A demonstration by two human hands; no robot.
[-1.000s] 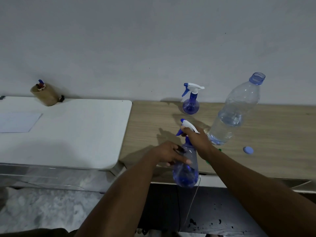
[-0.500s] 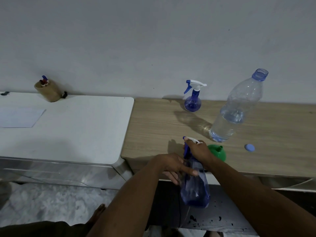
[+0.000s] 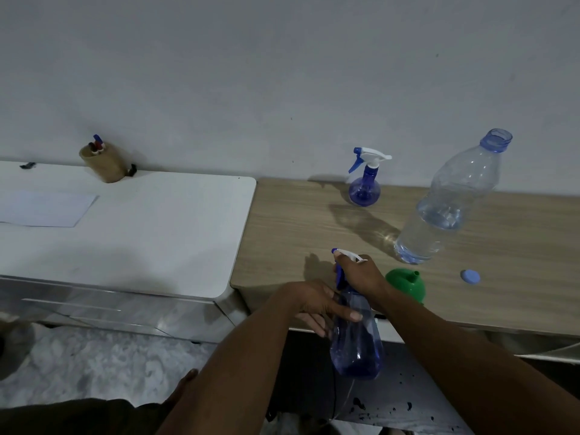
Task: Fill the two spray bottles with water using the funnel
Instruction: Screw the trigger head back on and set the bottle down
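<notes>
Before wooden table [image 3: 314,233], left fingers [image 3: 346,313] wrap spray bottle [image 3: 357,346]; right fingers [image 3: 343,262] grip its head.

Right hand [image 3: 361,274] wraps over the head of the held spray bottle [image 3: 356,343], so only the nozzle tip and a strip of blue trigger peek out. The lower fingers of the left hand [image 3: 314,301] sit behind the bottle. The green funnel [image 3: 408,285] is half covered by the right wrist. The sheet of paper [image 3: 44,208] runs off the left edge, the wooden tabletop [image 3: 314,221] off the right. That dark speck [image 3: 27,165] at far left is too small to tell.
</notes>
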